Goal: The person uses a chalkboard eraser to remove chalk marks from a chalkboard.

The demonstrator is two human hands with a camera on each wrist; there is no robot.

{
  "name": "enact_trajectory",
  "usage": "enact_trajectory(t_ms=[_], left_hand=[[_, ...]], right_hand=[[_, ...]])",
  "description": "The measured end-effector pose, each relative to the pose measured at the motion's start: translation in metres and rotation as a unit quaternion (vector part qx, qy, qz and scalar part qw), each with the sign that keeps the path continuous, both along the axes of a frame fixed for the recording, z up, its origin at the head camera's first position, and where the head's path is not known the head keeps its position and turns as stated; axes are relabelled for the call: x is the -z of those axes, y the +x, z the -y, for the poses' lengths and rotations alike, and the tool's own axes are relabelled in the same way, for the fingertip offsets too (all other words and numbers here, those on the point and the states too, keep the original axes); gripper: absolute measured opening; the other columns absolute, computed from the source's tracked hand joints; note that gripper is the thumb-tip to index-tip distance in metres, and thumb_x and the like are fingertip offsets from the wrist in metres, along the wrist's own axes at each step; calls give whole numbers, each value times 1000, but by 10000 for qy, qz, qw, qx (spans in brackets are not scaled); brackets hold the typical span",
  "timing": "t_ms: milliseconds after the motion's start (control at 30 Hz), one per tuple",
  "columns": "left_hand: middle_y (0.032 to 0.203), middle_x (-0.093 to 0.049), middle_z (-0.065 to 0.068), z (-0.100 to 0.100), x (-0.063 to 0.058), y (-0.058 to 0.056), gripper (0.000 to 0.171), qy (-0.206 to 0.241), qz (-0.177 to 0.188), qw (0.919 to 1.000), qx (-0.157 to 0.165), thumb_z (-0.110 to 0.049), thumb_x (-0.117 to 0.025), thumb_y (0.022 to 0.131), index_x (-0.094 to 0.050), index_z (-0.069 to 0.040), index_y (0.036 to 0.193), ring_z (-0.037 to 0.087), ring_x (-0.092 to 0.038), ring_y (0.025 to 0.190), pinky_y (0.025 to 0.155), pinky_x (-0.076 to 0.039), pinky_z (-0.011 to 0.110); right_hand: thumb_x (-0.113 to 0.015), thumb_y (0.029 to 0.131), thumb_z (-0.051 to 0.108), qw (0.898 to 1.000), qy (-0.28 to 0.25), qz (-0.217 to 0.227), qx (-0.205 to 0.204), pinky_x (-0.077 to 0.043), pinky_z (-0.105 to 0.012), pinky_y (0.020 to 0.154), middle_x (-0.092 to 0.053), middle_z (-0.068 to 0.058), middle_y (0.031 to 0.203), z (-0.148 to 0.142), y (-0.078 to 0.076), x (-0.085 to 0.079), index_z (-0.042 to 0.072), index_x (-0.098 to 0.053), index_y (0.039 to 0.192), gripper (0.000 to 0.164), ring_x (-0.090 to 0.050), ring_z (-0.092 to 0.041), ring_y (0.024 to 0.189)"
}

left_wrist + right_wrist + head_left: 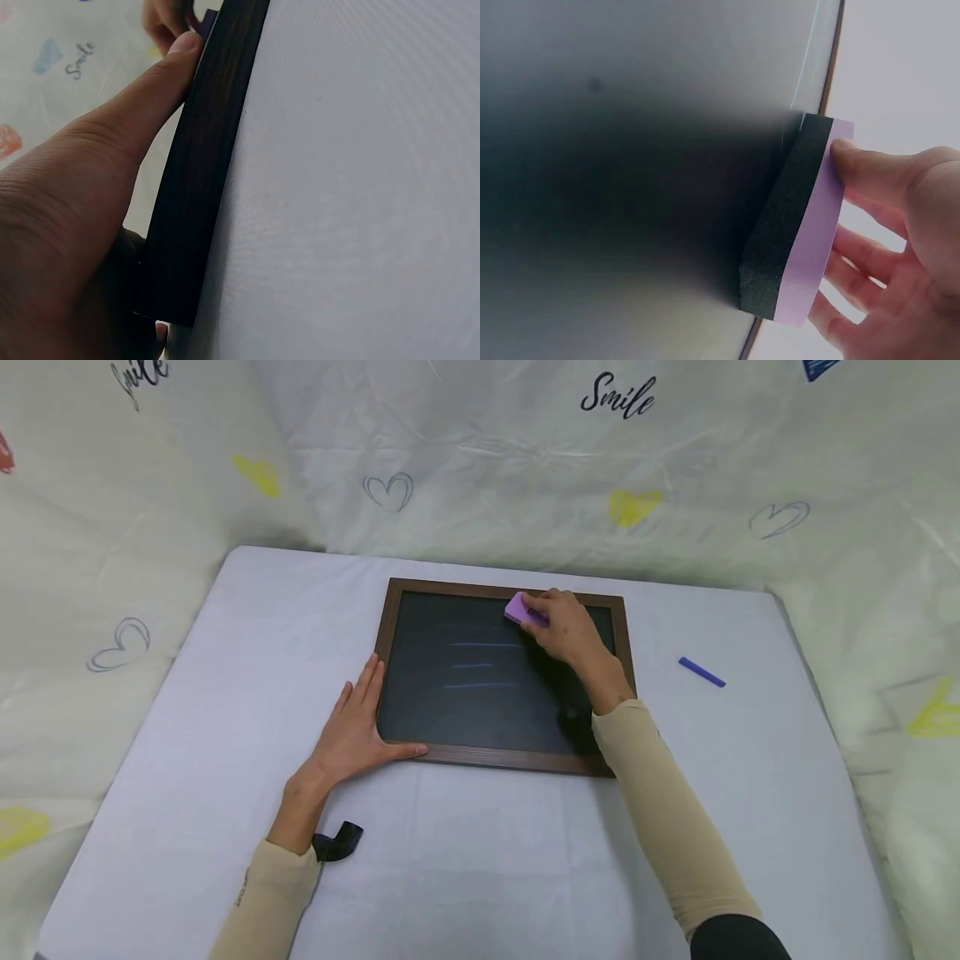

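A small blackboard (pixel 427 714) with a brown wooden frame lies on the table, with several blue chalk lines (pixel 483 685) across its middle. My right hand (pixel 566 627) grips a purple board eraser (pixel 517 609) near the board's top edge. In the right wrist view, the eraser's dark felt side (pixel 769 262) faces the board, while thumb and fingers hold its purple back. My left hand (pixel 348 735) rests at the lower left corner, its fingers straight along the left side and its thumb on the bottom frame (pixel 202 165).
A blue chalk stick (pixel 702 672) lies on the white table (pixel 465 877) to the right of the board. Behind the table hangs a pale sheet (pixel 487 460) printed with hearts and words. A black strap end (pixel 339 842) sticks out at my left wrist.
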State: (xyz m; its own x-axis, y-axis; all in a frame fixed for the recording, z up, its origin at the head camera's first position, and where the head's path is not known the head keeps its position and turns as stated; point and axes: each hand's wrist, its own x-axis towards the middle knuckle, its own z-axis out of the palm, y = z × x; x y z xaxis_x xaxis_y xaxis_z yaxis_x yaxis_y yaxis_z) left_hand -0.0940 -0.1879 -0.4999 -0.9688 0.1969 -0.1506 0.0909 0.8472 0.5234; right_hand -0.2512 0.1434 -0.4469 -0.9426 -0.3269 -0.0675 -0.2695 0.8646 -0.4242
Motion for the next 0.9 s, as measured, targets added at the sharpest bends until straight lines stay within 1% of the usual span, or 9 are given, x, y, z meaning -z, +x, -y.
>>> enact_trajectory(t_ms=[133, 233, 333, 400, 567, 700, 900], left_hand=[[178, 11, 2, 1, -3, -1, 147, -57, -32, 10000, -7, -70, -86, 69, 4, -11, 168, 32, -15, 165, 135, -5, 54], [178, 10, 4, 0, -4, -1, 146, -63, -50, 10000, -6, -69, -86, 69, 4, -10, 168, 32, -16, 164, 135, -5, 54], [178, 9, 5, 0, -4, -1, 145, -8, -42, 10000, 19, -68, -86, 70, 3, -10, 168, 34, -16, 164, 135, -5, 55], [178, 9, 5, -1, -4, -1, 146, 10, -9, 10000, 14, -69, -86, 69, 4, -10, 168, 33, -15, 164, 135, -4, 54], [178, 10, 4, -1, -3, 1, 146, 4, 29, 10000, 6, -69, -86, 69, 4, -11, 168, 32, -15, 165, 135, -4, 55], [178, 8, 5, -1, -2, 1, 145, 10, -5, 10000, 18, -69, -86, 69, 3, -10, 168, 33, -16, 164, 135, -5, 55], [178, 9, 4, -1, -3, 1, 146, -9, -10, 10000, 37, -70, -86, 70, 4, -11, 168, 32, -16, 164, 135, -5, 55]], right_hand=[[-66, 103, 26, 9998, -57, 97, -144, -40, -55, 120, -55, -20, 151, 7, -4, -1, 16, -48, 156, 57, -48, -40, 141], [-67, 103, 26, 9996, -125, 146, -205, -39, -55, 121, -56, -19, 151, 14, -4, -2, 17, -49, 156, 57, -47, -40, 143], [-67, 103, 26, 9995, -182, 181, -197, -42, -54, 119, -57, -18, 149, 19, -2, -2, 18, -50, 155, 56, -48, -38, 141], [-68, 103, 26, 9994, -192, 220, -183, -43, -52, 118, -57, -17, 148, 22, -1, -1, 19, -50, 155, 56, -49, -37, 140], [-68, 103, 28, 9990, -216, 332, -209, -42, -52, 120, -56, -16, 149, 28, 0, 1, 21, -50, 155, 56, -48, -36, 141], [-68, 103, 29, 9990, -208, 309, -227, -41, -51, 121, -56, -16, 149, 33, -1, 2, 21, -50, 155, 56, -48, -35, 141], [-67, 103, 29, 9989, -170, 339, -290, -40, -50, 121, -56, -16, 149, 41, -1, -1, 21, -50, 155, 56, -47, -34, 140]])
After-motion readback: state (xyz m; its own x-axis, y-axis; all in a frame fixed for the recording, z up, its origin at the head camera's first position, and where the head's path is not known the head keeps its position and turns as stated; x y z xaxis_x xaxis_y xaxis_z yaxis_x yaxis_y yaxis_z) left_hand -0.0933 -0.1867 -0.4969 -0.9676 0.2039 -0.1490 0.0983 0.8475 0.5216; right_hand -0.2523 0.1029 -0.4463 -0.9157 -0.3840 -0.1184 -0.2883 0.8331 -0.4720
